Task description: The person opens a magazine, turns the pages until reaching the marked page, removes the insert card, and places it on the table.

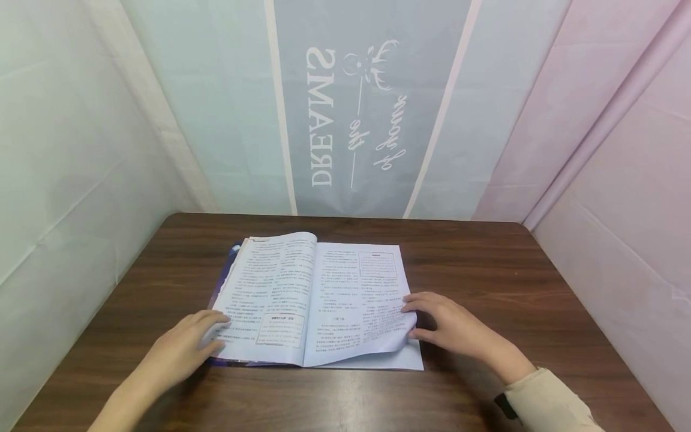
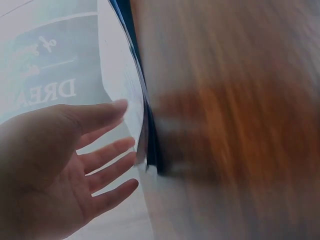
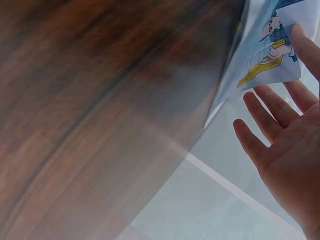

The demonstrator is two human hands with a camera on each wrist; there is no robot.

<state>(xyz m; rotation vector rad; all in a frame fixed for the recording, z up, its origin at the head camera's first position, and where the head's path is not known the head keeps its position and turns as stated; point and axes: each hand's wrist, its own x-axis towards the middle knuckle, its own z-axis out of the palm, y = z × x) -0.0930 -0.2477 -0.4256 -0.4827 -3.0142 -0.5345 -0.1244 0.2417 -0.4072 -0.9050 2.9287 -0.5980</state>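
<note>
An open magazine [image 1: 270, 300] lies on the wooden table, its pages covered in small print. My left hand [image 1: 186, 345] rests at the lower part of its left edge, fingers loosely extended over the page margin. In the left wrist view the left hand [image 2: 75, 160] has its thumb and fingers spread beside the page edges. My right hand [image 1: 450, 324] holds the lifted lower corner of the right-hand page [image 1: 385, 336] between thumb and fingers. The page's underside [image 3: 272, 55], with a coloured drawing, shows in the right wrist view, the thumb of the right hand [image 3: 290, 140] against it.
The dark brown table [image 1: 351, 396] extends around the magazine on all sides. Behind it hangs a pale cloth backdrop [image 1: 227, 108] with mirrored lettering, and light cloth walls [image 1: 621, 240] stand to the left and right. A beige sleeve [image 1: 547, 402] covers the right forearm.
</note>
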